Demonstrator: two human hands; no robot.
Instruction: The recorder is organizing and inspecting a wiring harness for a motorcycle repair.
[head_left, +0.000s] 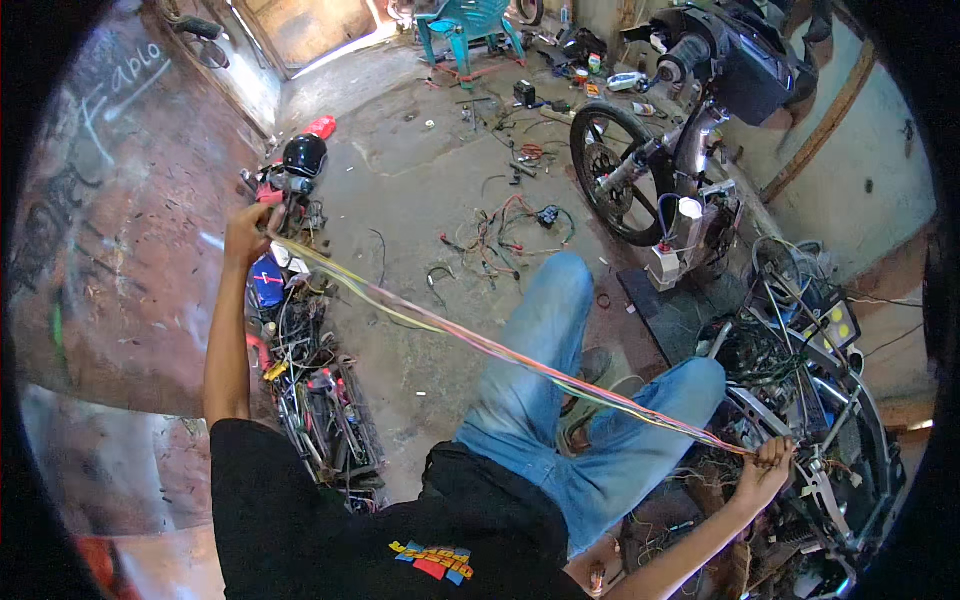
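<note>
A long bundle of thin wires (500, 350), yellow, pink, red and white, stretches taut across my lap between both hands. My left hand (246, 232) is closed on its far left end, raised near the wall. At the lower right, my right hand (766, 474) grips the other end, fingers wrapped round it, close to a motorcycle frame (830, 400). The wires pass over my bent knees in blue jeans (530, 350). Where the ends leave my fists, I cannot make out how far they run on.
Parts and tools (315, 400) are heaped along the left wall, with a black helmet (305, 155) behind. A loose wiring harness (510, 235) lies on the concrete floor. A motorcycle front end with a wheel (625, 175) stands at the right; a teal plastic chair (470, 30) is at the back.
</note>
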